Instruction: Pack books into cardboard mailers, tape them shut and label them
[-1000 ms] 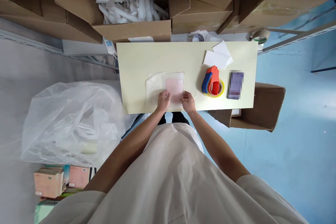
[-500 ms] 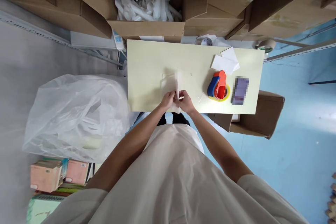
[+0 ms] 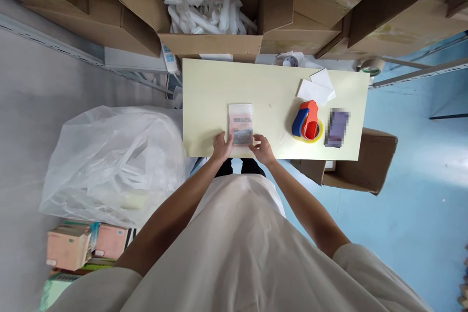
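Observation:
A pink-covered book (image 3: 241, 122) with a dark picture across its lower half lies flat on the pale table (image 3: 204, 87). A thin, translucent white wrapping covers it and reaches past its top and bottom edges. At its lower left edge rests my left hand (image 3: 222, 148), fingers apart, the thumb side touching the wrapping. On the opposite side my right hand (image 3: 263, 150) has its thumb at the lower right edge, its other fingers loosely curled and apart. Neither hand is closed around the book.
Right of my hands sit a red and blue tape dispenser (image 3: 309, 122), white cards (image 3: 315, 90) and a blurred-out phone-like object (image 3: 337, 128). Behind the table stands an open carton (image 3: 210, 43) of white wrapping pieces. A large clear plastic bag (image 3: 113, 161) is at left, above stacked books (image 3: 68, 248).
The wrapped item was held edge-up between both hands; now it lies flat with its pink cover showing. My hands have moved apart to its two sides.

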